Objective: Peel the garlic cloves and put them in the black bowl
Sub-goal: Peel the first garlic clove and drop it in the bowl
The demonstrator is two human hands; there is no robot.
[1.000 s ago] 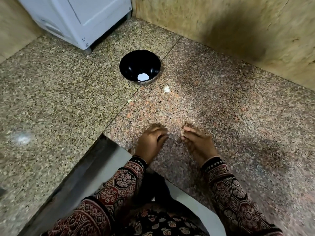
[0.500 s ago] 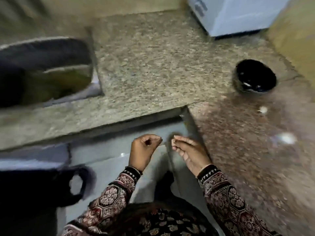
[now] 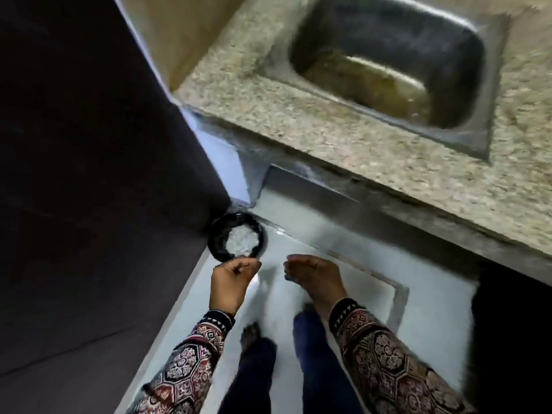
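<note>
Since half a second ago the view has swung left: the black bowl, then on the counter at the right, is out of frame, and the steel sink (image 3: 442, 55), then at upper left, sits at upper right. Both hands have gone from the counter's edge to above the pale smooth floor (image 3: 328, 231).

At far left stands a dark flat panel (image 3: 89, 174). At its foot is a black round container (image 3: 215, 238), on the floor, holding white flaky matter (image 3: 241, 242). The left hand (image 3: 231, 280) hangs at the container's near rim, fingers curled in against the thumb; motion blur hides whether it pinches anything. The right hand (image 3: 316, 277), just beside it and not touching, is cupped with half-curled fingers; its contents cannot be told. No clove is discernible, so its axis cannot be stated. The sleeves (image 3: 191, 363) are patterned cloth. The rectangular, round-cornered sink is set into speckled granite counter (image 3: 328, 135).
</note>
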